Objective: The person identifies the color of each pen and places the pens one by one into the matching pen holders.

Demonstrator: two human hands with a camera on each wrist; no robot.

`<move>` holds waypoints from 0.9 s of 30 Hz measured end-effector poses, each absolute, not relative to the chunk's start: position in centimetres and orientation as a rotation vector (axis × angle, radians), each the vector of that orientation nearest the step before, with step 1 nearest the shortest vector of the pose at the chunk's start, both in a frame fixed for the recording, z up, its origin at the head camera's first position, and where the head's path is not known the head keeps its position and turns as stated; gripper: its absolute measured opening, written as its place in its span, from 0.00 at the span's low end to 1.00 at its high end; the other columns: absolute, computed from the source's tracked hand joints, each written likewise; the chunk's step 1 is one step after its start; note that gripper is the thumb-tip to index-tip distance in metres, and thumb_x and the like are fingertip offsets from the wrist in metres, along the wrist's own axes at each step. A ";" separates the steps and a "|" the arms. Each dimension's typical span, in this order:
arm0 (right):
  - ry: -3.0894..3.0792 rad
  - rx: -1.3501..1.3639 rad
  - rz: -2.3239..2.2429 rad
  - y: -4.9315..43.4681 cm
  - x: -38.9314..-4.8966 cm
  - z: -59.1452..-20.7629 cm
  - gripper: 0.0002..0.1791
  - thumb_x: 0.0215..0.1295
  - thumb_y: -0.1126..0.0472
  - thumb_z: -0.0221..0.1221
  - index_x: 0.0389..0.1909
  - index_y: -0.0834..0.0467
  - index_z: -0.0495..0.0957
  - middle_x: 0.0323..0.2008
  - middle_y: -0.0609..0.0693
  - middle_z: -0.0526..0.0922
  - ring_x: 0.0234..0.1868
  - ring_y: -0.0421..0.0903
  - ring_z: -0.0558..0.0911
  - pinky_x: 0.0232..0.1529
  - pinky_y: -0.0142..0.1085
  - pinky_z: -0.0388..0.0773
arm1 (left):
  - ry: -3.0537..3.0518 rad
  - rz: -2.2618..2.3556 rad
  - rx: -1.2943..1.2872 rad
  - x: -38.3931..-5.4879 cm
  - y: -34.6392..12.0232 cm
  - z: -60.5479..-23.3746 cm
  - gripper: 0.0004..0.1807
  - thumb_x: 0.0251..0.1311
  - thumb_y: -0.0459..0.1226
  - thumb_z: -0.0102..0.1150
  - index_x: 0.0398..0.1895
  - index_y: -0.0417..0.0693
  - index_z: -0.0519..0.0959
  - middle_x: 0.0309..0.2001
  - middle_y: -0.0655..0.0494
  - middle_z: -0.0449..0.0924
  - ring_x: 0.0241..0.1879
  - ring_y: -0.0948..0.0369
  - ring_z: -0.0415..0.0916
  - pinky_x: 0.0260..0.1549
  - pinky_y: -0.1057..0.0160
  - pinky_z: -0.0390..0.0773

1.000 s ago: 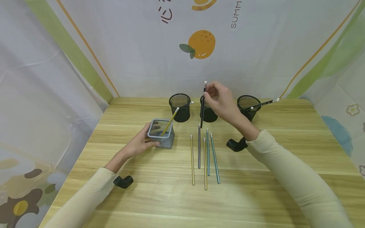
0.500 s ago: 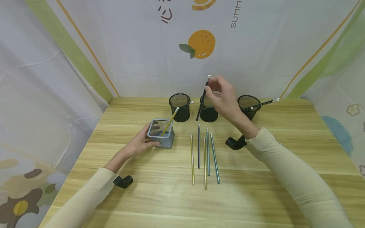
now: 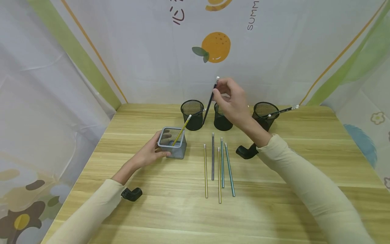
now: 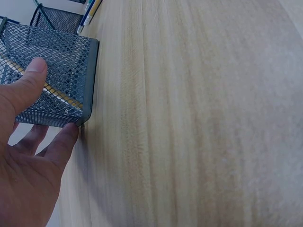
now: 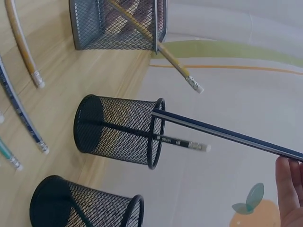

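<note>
My right hand (image 3: 233, 101) pinches a black pencil (image 3: 209, 102) near its white eraser end. The pencil slants down to the left, and in the right wrist view its lower end appears at the rim of a round black mesh cup (image 5: 120, 130). Another black pencil (image 5: 177, 141) leans inside that cup. My left hand (image 3: 149, 153) holds a square grey mesh pen holder (image 3: 179, 151), thumb on the near side and fingers behind. A yellow pencil (image 3: 182, 130) leans in the holder. In the left wrist view the left thumb and fingers (image 4: 64, 142) touch its mesh.
Beside that cup stand a middle black mesh cup (image 3: 223, 122) with a green pencil, and a right one (image 3: 265, 110) with black pencils. Several loose pencils, including a yellow one (image 3: 206, 173) and a teal one (image 3: 230, 171), lie mid-table. A patterned curtain (image 3: 146, 61) hangs behind.
My right hand has risen slightly and moved left, carrying the black pencil from in front of the middle cup to the left cup. The left hand and grey holder stay put.
</note>
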State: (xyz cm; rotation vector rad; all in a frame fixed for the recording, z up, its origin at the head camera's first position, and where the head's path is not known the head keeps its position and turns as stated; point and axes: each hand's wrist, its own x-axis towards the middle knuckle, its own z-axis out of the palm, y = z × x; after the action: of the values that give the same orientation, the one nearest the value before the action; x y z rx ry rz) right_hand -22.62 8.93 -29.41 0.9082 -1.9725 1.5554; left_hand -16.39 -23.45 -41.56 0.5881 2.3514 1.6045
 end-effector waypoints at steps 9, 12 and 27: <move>-1.938 0.940 1.541 6.8 -23.1 -29.1 0.07 0.73 0.74 0.56 0.47 0.74 0.73 0.42 0.61 0.78 0.40 0.50 0.83 0.42 0.36 0.86 | 2.340 1.616 0.585 -16.4 -23.5 -41.6 0.47 0.60 0.20 0.65 0.78 0.38 0.49 0.72 0.32 0.58 0.70 0.38 0.60 0.65 0.42 0.67; -1.933 0.940 1.514 6.3 -23.4 -29.2 0.08 0.72 0.74 0.56 0.47 0.74 0.74 0.42 0.61 0.78 0.41 0.50 0.83 0.41 0.38 0.86 | 2.337 1.619 0.583 -16.4 -23.5 -41.6 0.47 0.60 0.20 0.65 0.78 0.38 0.49 0.72 0.32 0.58 0.70 0.38 0.60 0.65 0.42 0.67; -1.874 0.984 1.441 5.6 -24.2 -29.4 0.07 0.73 0.75 0.55 0.47 0.74 0.73 0.41 0.61 0.78 0.41 0.54 0.83 0.40 0.36 0.86 | 2.339 1.620 0.585 -16.3 -23.4 -41.5 0.47 0.60 0.20 0.65 0.78 0.39 0.49 0.72 0.31 0.58 0.70 0.37 0.60 0.65 0.42 0.67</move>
State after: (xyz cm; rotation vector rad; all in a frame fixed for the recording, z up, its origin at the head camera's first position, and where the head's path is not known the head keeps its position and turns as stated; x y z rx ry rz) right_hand -24.19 5.63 -29.44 0.9842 -1.8743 1.4407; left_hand -16.34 -23.44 -41.53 0.5848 2.3386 1.6204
